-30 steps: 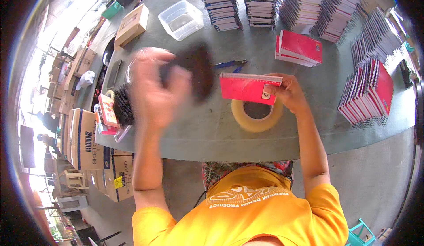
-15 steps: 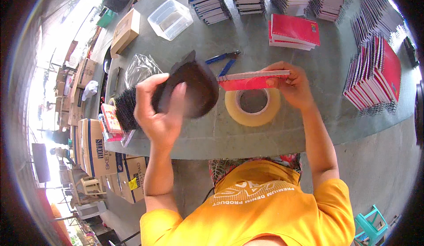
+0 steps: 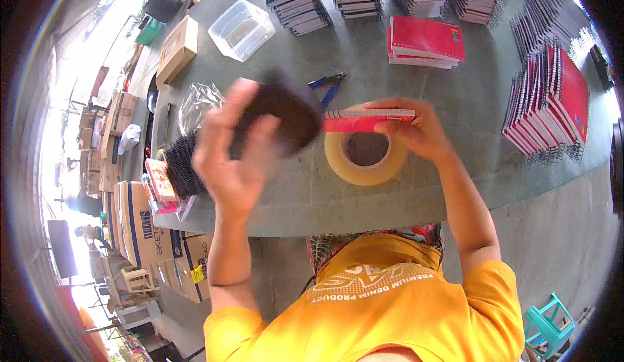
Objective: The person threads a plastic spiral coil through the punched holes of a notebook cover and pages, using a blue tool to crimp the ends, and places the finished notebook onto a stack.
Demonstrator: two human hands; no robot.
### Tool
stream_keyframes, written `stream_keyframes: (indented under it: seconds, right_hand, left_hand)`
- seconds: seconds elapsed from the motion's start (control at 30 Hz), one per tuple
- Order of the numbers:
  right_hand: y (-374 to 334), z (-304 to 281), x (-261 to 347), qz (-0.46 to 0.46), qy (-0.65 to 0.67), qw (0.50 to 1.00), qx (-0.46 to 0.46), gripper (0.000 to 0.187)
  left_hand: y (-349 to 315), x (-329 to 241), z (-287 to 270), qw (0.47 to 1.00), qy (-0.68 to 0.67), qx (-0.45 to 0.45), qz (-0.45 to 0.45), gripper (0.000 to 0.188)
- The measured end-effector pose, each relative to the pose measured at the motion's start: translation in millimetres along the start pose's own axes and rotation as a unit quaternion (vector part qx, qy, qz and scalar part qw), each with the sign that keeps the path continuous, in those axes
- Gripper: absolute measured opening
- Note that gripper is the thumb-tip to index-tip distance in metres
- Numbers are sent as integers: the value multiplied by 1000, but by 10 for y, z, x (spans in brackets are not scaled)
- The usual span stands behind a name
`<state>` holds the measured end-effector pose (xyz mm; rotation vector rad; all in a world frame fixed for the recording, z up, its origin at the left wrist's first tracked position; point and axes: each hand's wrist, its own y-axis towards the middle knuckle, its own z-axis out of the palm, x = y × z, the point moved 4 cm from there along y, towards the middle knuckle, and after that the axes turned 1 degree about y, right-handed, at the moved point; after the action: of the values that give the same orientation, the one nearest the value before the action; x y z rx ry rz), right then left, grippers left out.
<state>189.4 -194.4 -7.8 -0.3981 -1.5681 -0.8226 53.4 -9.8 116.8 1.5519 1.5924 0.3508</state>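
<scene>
My left hand is closed on a dark, rounded object, smeared by motion, its kind unclear. That object is held up against the left end of a thin red notebook; whether they touch I cannot tell. The notebook's page edges face up, and my right hand pinches its right end between thumb and fingers. Beneath it lies a wide roll of clear yellowish tape on the grey-green table. Blue-handled pliers rest just beyond the dark object.
Red notebooks lie in a small pile and stand in a row at right. More spiral-bound stacks line the far edge. A clear plastic box, a cardboard tray and black coils sit at left.
The dark object in my left hand has turned and is more blurred. My right hand and the notebook have shifted slightly left and nearer. The whole view has moved a little.
</scene>
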Motion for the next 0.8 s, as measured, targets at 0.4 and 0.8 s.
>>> stream_keyframes:
  seconds: [0.4,0.8]
  right_hand:
    - [-26,-67,-130,95,30,992,-82,17]
    - [-15,46,-27,39,41,997,-46,20]
  left_hand:
    - [-172,-142,274,976,94,179,80,37]
    - [80,-50,134,999,-14,6,42,42]
